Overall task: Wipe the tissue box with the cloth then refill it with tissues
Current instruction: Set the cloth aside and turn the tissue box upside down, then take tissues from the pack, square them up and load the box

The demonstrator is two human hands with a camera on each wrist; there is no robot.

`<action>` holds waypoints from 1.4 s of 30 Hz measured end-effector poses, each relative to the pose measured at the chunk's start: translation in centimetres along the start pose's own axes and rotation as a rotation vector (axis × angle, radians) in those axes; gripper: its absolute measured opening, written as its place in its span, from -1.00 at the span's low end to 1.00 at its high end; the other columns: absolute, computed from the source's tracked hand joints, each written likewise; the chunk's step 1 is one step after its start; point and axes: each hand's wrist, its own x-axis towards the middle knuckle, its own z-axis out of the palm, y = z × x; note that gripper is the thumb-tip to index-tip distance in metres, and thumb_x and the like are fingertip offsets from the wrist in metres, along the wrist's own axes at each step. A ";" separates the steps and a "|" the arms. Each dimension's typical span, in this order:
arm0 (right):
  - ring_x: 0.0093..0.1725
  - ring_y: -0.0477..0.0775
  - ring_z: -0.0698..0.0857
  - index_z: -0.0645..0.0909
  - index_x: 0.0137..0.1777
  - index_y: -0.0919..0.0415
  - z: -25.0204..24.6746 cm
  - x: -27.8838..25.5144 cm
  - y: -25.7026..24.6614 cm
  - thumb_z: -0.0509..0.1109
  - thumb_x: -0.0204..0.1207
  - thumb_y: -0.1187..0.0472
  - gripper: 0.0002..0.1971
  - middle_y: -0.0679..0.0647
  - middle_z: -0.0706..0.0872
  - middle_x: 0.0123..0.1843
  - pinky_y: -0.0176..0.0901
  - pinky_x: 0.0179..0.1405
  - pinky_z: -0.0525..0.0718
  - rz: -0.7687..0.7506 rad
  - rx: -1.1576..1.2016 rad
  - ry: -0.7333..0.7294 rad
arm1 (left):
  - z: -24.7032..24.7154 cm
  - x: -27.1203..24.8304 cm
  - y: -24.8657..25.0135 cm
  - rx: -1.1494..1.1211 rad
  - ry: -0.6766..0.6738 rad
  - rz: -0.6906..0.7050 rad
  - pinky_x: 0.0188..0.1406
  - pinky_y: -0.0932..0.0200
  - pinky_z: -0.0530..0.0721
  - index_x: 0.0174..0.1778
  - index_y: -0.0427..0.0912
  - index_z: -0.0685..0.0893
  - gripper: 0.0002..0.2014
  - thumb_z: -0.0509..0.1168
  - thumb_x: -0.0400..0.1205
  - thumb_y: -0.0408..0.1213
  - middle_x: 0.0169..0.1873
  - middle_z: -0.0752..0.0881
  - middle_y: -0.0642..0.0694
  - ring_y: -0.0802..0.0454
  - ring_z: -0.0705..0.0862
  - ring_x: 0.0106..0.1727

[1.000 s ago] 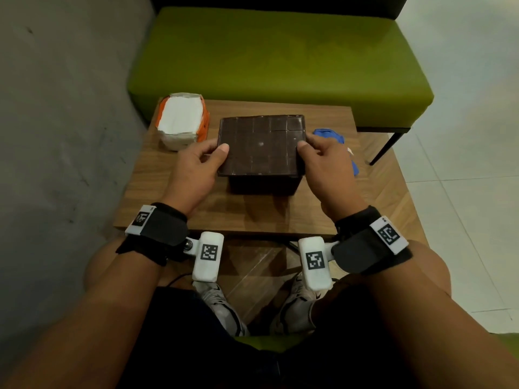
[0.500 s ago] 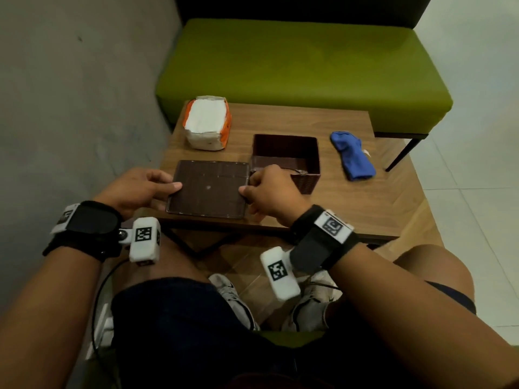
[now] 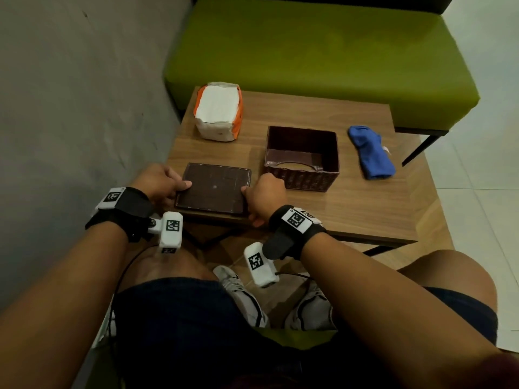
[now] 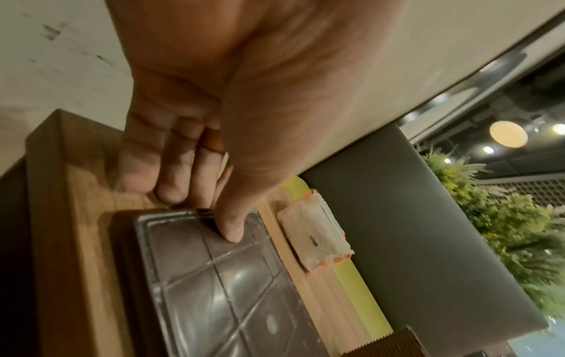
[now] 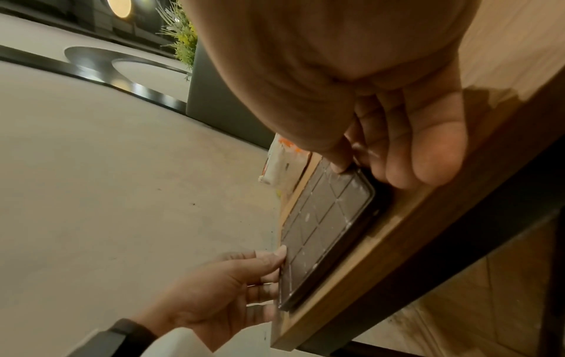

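Observation:
The dark brown tissue box (image 3: pixel 302 175) stands open and empty at the middle of the wooden table (image 3: pixel 365 209). Its flat dark lid (image 3: pixel 213 189) lies near the table's front left edge. My left hand (image 3: pixel 163 183) pinches the lid's left edge, thumb on top, as the left wrist view shows the lid (image 4: pixel 214 277) under the thumb (image 4: pixel 232 232). My right hand (image 3: pixel 264 192) pinches the lid's right edge (image 5: pixel 321 217), thumb on its corner. A white tissue pack (image 3: pixel 217 110) in orange wrapping sits at the back left. The blue cloth (image 3: pixel 370 151) lies right of the box.
A green bench seat (image 3: pixel 309 51) runs behind the table. A grey wall (image 3: pixel 84 108) is close on the left. My knees and shoes are under the table's front edge. Bare wood shows in front of the box and cloth.
Both hands lifted the lid off the box and carried it left and toward me. It now lies flat on the table, and the box stands open.

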 end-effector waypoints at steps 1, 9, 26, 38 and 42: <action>-0.38 0.13 0.89 0.62 0.00 0.29 0.0 0.1 0.0 0.46 0.77 0.01 -0.69 0.23 0.85 -0.12 0.00 -0.53 0.85 0.007 -0.010 0.002 | -0.1 0.0 0.0 0.028 0.021 0.006 -0.36 0.05 0.70 -0.10 -0.24 0.70 -0.79 0.61 0.67 -0.28 -0.20 0.73 -0.26 -0.12 0.67 -0.27; -0.43 -0.01 0.77 0.77 0.09 0.28 -4.2 -2.5 -1.7 0.37 0.81 -0.05 -0.64 0.11 0.88 -0.20 -0.14 -0.48 0.74 -0.102 -0.193 -0.193 | -1.0 -1.3 1.8 -0.006 0.238 0.136 0.12 -0.08 0.74 0.03 -0.18 0.76 -0.72 0.62 0.65 -0.06 -0.07 0.78 -0.12 -0.09 0.73 0.02; 0.26 0.27 0.78 0.83 0.27 0.03 -11.2 12.8 -16.2 0.46 0.69 0.28 -0.75 0.12 0.82 0.31 0.00 0.12 0.73 -0.783 -0.921 -0.037 | -1.4 8.9 16.1 0.045 0.120 0.165 -0.36 0.04 0.72 0.20 -0.46 0.73 -0.79 0.26 0.80 -0.42 -0.13 0.87 -0.37 -0.30 0.95 -0.06; 0.03 0.23 0.77 0.84 0.08 0.06 -10.1 16.2 -15.4 0.48 0.64 0.18 -0.88 0.10 0.85 0.03 0.09 0.07 0.77 -0.788 -1.044 -0.216 | -2.1 12.6 18.5 0.158 -0.059 0.102 -0.27 0.00 0.64 0.13 -0.41 0.80 -0.66 0.65 0.64 -0.19 -0.35 0.71 -0.23 -0.16 0.64 -0.33; 0.02 0.24 0.80 0.83 -0.04 0.09 -10.7 16.2 -15.6 0.48 0.56 0.30 -0.88 0.11 0.87 -0.03 0.02 -0.08 0.70 -0.727 -0.988 -0.261 | -1.8 12.7 19.4 0.310 -0.113 0.107 -0.40 0.15 0.55 -0.07 -0.27 0.78 -0.66 0.73 0.55 -0.12 -0.44 0.70 -0.13 -0.11 0.58 -0.46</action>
